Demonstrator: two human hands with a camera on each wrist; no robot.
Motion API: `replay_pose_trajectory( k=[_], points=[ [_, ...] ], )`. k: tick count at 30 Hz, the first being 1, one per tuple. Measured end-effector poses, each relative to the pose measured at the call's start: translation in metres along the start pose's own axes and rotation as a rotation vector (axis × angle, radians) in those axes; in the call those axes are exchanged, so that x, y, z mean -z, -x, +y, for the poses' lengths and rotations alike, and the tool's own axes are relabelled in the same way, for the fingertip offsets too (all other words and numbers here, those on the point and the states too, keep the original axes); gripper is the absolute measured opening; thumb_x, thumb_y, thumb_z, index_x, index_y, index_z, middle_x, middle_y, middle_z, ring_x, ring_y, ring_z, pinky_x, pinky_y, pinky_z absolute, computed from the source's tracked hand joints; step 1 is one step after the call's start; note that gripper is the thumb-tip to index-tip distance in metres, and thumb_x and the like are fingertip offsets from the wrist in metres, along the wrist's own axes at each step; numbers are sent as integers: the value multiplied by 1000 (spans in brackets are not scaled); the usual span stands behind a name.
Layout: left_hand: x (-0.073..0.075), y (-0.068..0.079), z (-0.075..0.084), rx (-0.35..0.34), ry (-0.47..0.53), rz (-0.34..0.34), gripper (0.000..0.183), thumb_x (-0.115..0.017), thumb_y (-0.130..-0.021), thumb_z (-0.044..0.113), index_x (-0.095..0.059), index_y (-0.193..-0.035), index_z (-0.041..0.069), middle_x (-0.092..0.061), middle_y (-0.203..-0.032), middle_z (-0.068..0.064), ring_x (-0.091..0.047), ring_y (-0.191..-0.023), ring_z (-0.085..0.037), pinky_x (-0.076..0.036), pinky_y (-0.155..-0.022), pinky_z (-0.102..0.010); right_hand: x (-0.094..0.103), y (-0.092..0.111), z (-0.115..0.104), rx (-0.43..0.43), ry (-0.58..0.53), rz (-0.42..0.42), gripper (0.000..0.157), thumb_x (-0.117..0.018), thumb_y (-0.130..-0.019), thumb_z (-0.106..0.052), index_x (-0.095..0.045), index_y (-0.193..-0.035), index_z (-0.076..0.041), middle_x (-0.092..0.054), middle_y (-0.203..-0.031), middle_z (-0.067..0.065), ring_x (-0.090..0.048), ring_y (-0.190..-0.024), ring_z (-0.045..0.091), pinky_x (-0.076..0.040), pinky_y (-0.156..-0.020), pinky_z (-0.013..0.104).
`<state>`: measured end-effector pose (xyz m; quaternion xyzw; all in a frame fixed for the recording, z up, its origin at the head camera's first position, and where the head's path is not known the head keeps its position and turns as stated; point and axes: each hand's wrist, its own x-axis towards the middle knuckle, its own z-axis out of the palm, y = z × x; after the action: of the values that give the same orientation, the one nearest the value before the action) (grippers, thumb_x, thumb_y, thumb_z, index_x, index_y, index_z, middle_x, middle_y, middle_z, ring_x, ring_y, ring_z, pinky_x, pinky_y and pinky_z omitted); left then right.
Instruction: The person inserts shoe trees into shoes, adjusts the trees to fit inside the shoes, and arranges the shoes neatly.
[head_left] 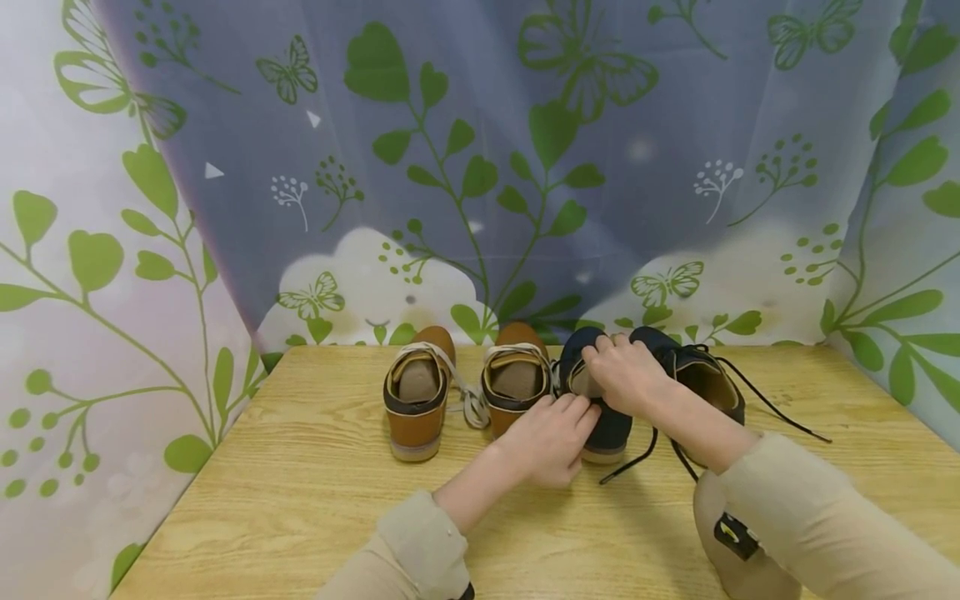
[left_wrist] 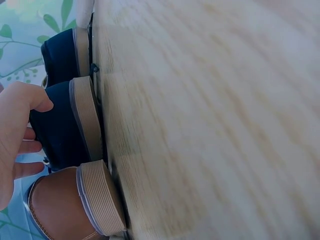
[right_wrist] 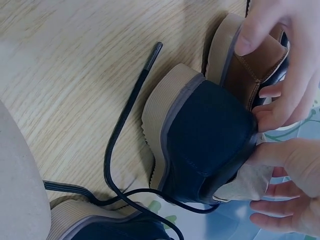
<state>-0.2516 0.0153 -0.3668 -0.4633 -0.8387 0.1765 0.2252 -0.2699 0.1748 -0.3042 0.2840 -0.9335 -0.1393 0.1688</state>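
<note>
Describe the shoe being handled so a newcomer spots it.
On the wooden table, four shoes stand in a row: two brown, then two navy. Take the navy shoe third from left; only it has the left grip and right grip at its top.

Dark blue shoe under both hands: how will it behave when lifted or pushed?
The shoe probably won't roll, given its thick, flat-based sole. The sole's ridged edge hints at grip, so it may resist sliding. The heel looks rounded and smooth, so likely fairly stiff.
</note>
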Motion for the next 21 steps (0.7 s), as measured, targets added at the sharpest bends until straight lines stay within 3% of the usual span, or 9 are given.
replay_pose_trajectory(
  k=[21],
  points=[
    [-1, 1, 1, -2, 2, 28, 57, -53, -85, 41, -47, -131, 8, -48, -118, -5, -50, -104, -18, -44, -82, -28, -6, -3, -1, -10, 21, -10, 20, -72, -79, -9, -53, -83, -2, -45, -75, 13, -48, -66, 30, -42, -51, 35]
  ],
)
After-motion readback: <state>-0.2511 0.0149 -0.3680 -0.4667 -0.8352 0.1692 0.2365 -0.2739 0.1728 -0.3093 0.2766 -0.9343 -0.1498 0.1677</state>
